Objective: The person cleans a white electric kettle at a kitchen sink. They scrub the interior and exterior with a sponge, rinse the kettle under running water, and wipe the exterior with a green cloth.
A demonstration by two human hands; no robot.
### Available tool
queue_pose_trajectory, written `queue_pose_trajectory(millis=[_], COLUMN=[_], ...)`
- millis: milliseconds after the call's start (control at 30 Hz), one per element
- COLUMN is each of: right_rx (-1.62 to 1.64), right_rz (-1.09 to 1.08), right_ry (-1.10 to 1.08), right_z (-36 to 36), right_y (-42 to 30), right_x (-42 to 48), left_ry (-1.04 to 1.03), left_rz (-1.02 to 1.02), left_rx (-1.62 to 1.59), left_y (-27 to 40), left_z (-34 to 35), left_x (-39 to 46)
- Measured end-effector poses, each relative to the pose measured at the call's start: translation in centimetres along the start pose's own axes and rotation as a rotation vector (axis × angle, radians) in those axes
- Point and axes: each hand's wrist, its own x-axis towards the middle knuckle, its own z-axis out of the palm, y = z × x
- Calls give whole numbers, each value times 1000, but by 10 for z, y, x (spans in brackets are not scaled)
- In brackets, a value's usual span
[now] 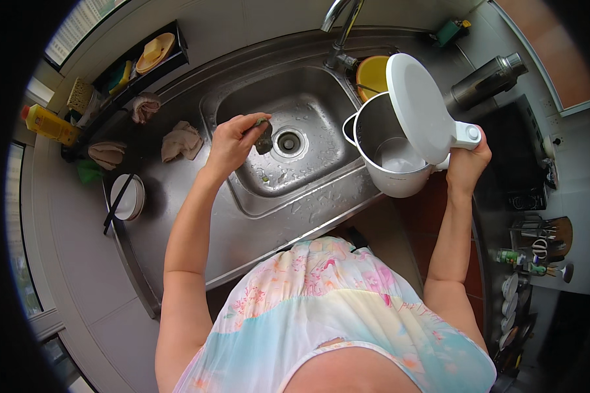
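My left hand (pixel 236 140) is over the left part of the sink basin (pixel 319 103), pinching a small dark, wet-looking lump with a bit of green (pixel 264 139); I cannot tell what it is. At the right, my right hand (pixel 469 162) grips the handle of a white lidded pot (pixel 398 184). The pot is raised and tilted at the sink's right front corner. Its round white lid (pixel 418 108) stands swung up, showing a dark inner wall and a pale bottom. In the basin, a small green scrap (pixel 265 179) lies near the front, left of the drain (pixel 289 142).
A chrome faucet (pixel 341 49) rises behind the sink, beside a yellow bowl (pixel 371 73). Crumpled cloths (pixel 182 141) and a white bowl with dark chopsticks (pixel 129 199) are on the left. A metal flask (pixel 486 81) and a dark appliance (pixel 516 147) occupy the right.
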Motion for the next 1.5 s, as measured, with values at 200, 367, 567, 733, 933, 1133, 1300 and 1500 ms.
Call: queue_pose_trajectory(millis=[200, 367, 567, 733, 933, 1133, 1300, 1500], right_rx=[-95, -164, -301, -482, -677, -718, -762, -785], right_rz=[-117, -224, -353, -505, -654, -725, -711, -742], right_ry=[-79, -141, -256, -427, -539, -641, -680, -737], right_z=[-33, -42, -55, -53, -39, -10, 5, 20], right_y=[39, 63, 91, 120, 156, 181, 191, 188], right_x=[31, 68, 130, 183, 228, 254, 261, 264], left_ry=[173, 214, 28, -233, 26, -48, -57, -216], left_rz=[303, 78, -291, -508, -379, -401, -518, -560], left_rx=[185, -121, -415, -1055, -765, -1088, -1227, -1386], left_y=[11, 36, 39, 60, 50, 41, 55, 55], left_z=[79, 159, 270, 331, 400, 438, 433, 412], left_x=[37, 92, 164, 197, 229, 256, 256, 252])
